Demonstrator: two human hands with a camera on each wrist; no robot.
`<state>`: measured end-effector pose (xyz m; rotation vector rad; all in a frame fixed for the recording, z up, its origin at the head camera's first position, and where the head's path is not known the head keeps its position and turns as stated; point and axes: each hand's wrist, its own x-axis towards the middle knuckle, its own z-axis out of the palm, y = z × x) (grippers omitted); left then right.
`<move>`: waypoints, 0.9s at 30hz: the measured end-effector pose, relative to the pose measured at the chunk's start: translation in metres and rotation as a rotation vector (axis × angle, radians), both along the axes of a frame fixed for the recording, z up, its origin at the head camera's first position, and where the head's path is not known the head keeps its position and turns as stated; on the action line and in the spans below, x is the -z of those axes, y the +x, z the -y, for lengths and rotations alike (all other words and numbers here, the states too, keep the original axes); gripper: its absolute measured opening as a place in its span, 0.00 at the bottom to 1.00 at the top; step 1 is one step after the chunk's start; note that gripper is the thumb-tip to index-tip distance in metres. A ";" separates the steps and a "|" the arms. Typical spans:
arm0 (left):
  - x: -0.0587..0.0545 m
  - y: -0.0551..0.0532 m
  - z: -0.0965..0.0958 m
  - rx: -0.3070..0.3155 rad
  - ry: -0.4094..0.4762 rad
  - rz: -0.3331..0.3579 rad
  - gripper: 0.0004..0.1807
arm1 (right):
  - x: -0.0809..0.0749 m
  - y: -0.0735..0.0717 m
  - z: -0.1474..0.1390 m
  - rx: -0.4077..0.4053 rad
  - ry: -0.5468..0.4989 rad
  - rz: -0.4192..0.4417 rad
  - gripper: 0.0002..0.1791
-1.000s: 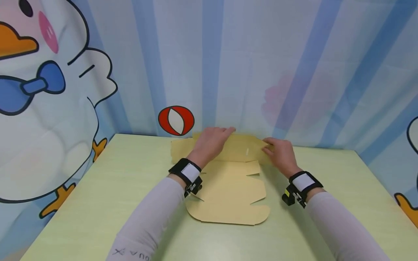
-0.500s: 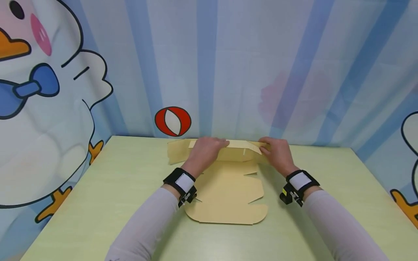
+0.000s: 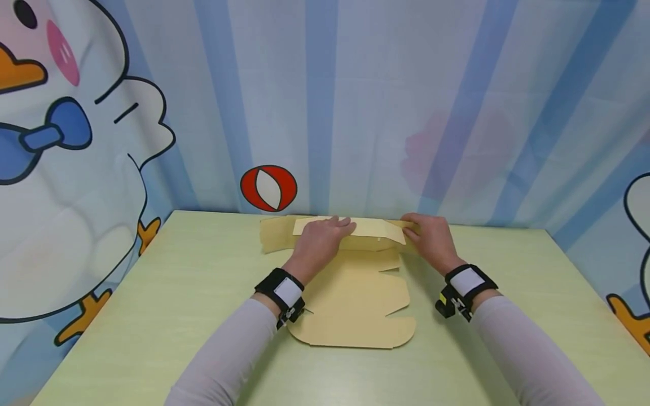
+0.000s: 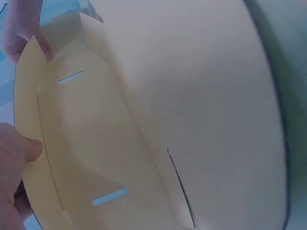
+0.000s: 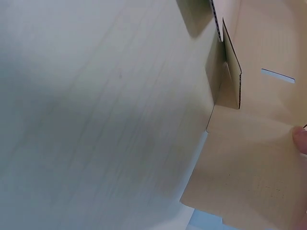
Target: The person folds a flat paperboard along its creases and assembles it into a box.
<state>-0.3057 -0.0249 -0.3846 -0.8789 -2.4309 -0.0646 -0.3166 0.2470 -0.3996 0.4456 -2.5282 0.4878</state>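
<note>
A flat cut sheet of tan cardboard (image 3: 355, 299), notched along its sides, lies on the table. Its far panel (image 3: 365, 242) stands up, and a narrow top flap (image 3: 373, 226) on it folds toward me. My left hand (image 3: 320, 239) pinches this flap near its middle, thumb on the inner face in the left wrist view, fingers partly hidden behind. My right hand (image 3: 431, 239) pinches the panel's right upper corner; only its thumb (image 5: 301, 140) and a bit of finger show in the right wrist view. Two slots, one of them a left-wrist-view slot (image 4: 110, 196), pierce the panel.
The pale green table (image 3: 203, 282) reaches back to a striped blue curtain (image 3: 325, 113) printed with cartoon ducks and a red ball. A side wing (image 3: 276, 234) of the cardboard sticks out left of my left hand. Small side flaps (image 5: 232, 67) stand up at the fold.
The top flap, earlier upright, has bent forward toward me, and my left hand has come down with it. My right hand stays at the right corner. The head view has shifted slightly.
</note>
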 end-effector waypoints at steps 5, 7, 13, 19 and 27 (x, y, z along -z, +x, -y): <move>0.003 0.001 -0.002 -0.005 -0.011 -0.013 0.23 | 0.001 0.000 -0.003 -0.009 0.002 -0.003 0.12; 0.004 0.001 -0.002 -0.005 -0.012 -0.019 0.23 | 0.000 0.001 -0.005 -0.016 0.007 0.002 0.13; 0.005 0.000 -0.004 0.014 0.004 -0.030 0.23 | -0.008 0.004 -0.008 -0.038 0.031 0.014 0.17; 0.005 -0.001 -0.004 0.016 0.019 -0.047 0.23 | -0.020 0.014 -0.003 -0.092 0.033 -0.035 0.16; 0.005 -0.002 -0.003 0.010 0.016 -0.043 0.22 | -0.014 0.027 0.016 -0.155 0.044 -0.002 0.16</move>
